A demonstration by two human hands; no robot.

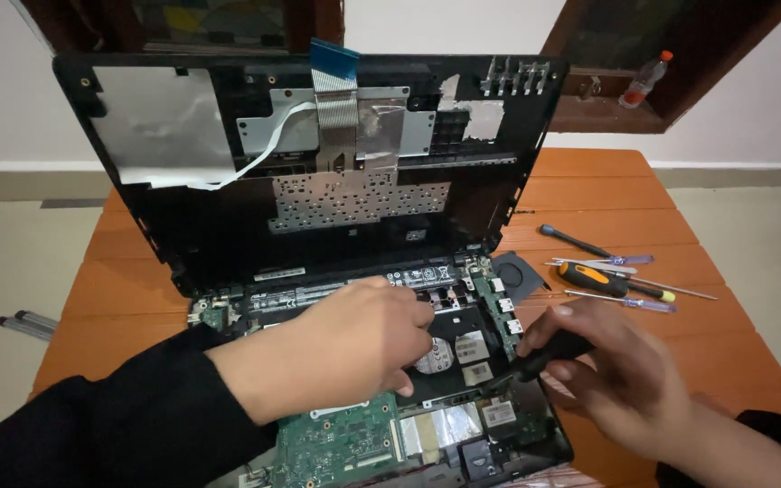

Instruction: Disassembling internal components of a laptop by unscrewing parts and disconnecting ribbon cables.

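Orange table — opened laptop, green board bared.

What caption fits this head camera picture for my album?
Left hand rests inside an opened laptop while right hand grips a black tool, screwdrivers nearby.

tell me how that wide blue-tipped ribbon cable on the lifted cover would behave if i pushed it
The ribbon cable would probably flex rather than resist: it is thin, flat, and stands free above the lifted cover. It looks very light, so it should spring back. Its blue end seems easy to crease, so likely fragile.
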